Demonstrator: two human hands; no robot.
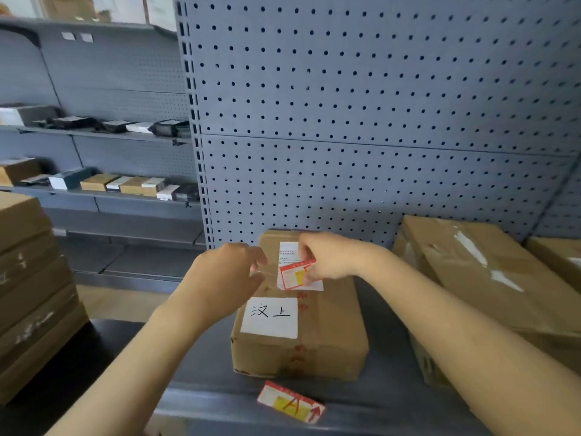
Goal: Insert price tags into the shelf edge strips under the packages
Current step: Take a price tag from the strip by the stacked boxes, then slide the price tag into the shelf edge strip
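Observation:
A brown cardboard package (330,325) with a white handwritten label lies on the grey shelf (201,372). Above its far end my right hand (327,259) pinches a red-bordered price tag (295,273) with a yellow patch. My left hand (229,275) hovers just left of the tag, fingers spread, holding nothing. A second red and yellow price tag (290,402) sits tilted in the shelf edge strip (220,410) below the package.
A larger taped cardboard box (490,278) lies right of the package, another behind it. Stacked brown boxes (31,278) stand at the left. A perforated grey back panel (377,121) rises behind; far shelves at left carry small boxes (125,184).

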